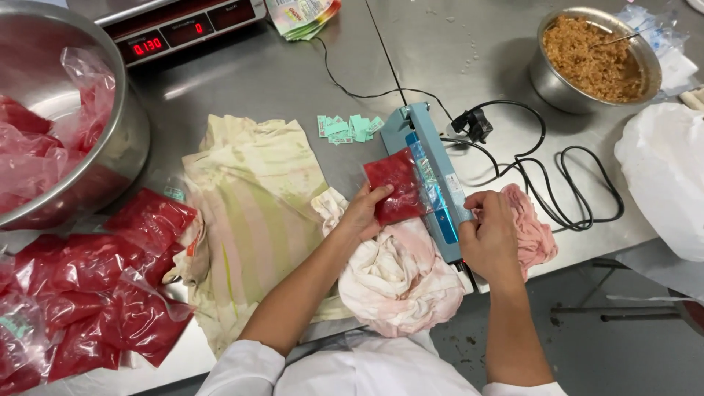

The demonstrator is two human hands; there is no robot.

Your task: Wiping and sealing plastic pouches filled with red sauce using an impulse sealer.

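**Sealing a red pouch at the bar sealer**

White sleeves sit lowest in my view, and from them both forearms reach up over the steel counter (293, 73). Left hand (364, 213) has its fingers (379, 195) clamped on the near edge of a small red pouch (394, 183), whose open end lies tucked under the arm of the blue heat sealer (433, 183). Right hand (490, 235) is curled over the sealer's front end, fingers together and bearing down on the arm. I judge the step in hand to be the seal itself. Whether the arm is pressed fully home I cannot tell from this angle. Next I would need to lift the arm, draw the pouch out leftward and check the seam. A crumpled stained cloth (400, 279) lies under the wrists; filled red bags (95, 293) are heaped at far left beside a big steel bowl (121, 139).
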